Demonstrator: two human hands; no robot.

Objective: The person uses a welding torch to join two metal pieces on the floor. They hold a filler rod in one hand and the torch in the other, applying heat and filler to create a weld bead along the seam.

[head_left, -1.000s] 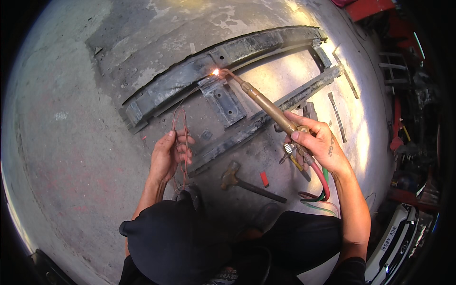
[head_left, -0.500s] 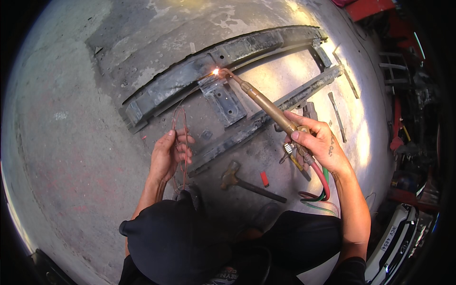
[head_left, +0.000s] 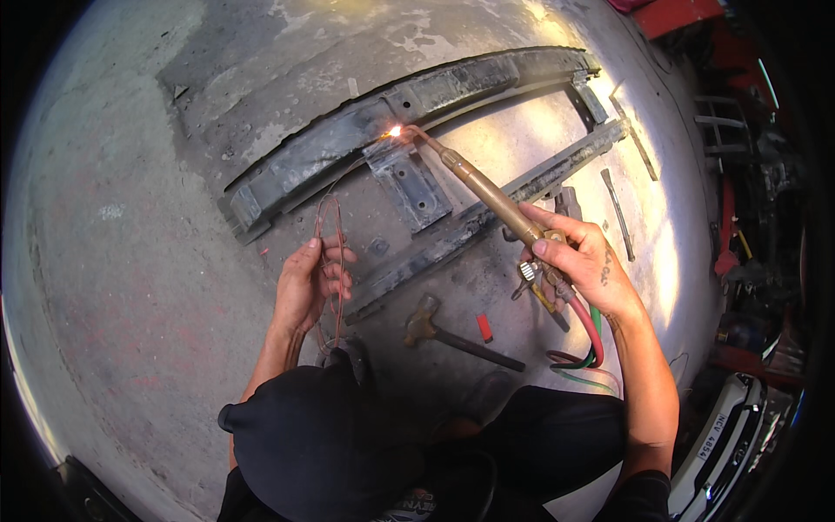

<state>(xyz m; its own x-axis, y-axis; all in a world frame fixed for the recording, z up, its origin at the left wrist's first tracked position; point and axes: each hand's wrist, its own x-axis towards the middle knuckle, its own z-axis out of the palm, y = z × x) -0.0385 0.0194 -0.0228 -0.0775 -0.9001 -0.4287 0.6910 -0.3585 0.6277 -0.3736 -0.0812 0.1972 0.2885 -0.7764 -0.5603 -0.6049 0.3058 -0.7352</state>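
My left hand [head_left: 309, 283] grips a loop of thin copper-coloured wire [head_left: 336, 213], one strand reaching toward the weld spot. My right hand [head_left: 591, 270] is closed round a long brass torch [head_left: 478, 187], red and green hoses [head_left: 592, 331] hanging below it. The torch's bent tip has a bright flame [head_left: 396, 131] where a dark curved steel beam [head_left: 304, 152] meets a short bracket [head_left: 409, 187] with holes. A straight steel rail [head_left: 574, 157] lies nearer me, passing beneath the torch.
A hammer [head_left: 461, 348] and small red block [head_left: 484, 328] lie by my knees. A flat bar [head_left: 617, 217] rests rightward. Dark parts and red items [head_left: 726, 252] crowd the right edge, above a white bumper [head_left: 731, 409]. A black cap [head_left: 313, 435] fills the lower middle.
Both hands and the metal pieces hold their places. Only the glow at the torch tip varies slightly in shape.
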